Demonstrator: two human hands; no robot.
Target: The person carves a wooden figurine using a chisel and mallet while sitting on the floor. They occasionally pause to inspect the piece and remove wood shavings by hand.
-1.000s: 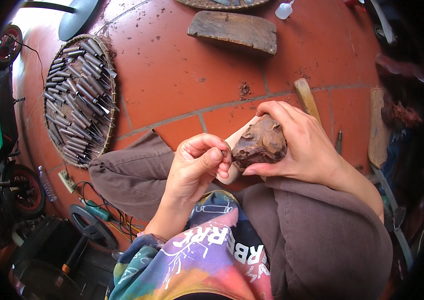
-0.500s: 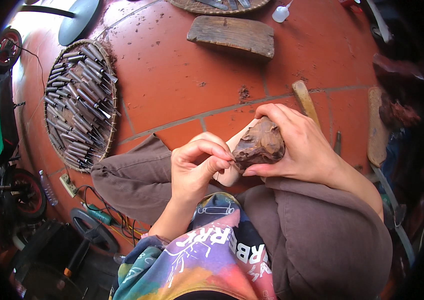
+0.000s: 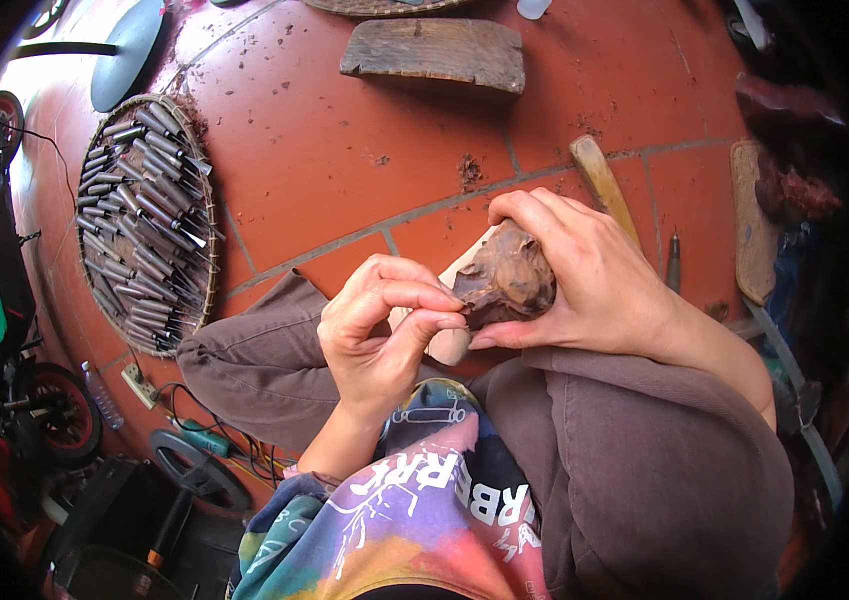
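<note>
Carving (image 3: 506, 284) in right hand (image 3: 599, 275), against left hand (image 3: 384, 330).

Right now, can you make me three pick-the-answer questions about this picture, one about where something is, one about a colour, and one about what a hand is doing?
1. Where is the round basket of tools?
A. the person's left
B. the person's right
C. on the lap

2. What colour is the floor?
A. blue
B. red-orange
C. white

3. What is the right hand doing?
A. lying flat on the floor
B. gripping the brown carved lump
C. hanging empty

Answers:
1 A, it lies by the picture's left edge.
2 B, the tiles look red-orange.
3 B, its fingers wrap the lump while the left hand pinches at it.
</note>
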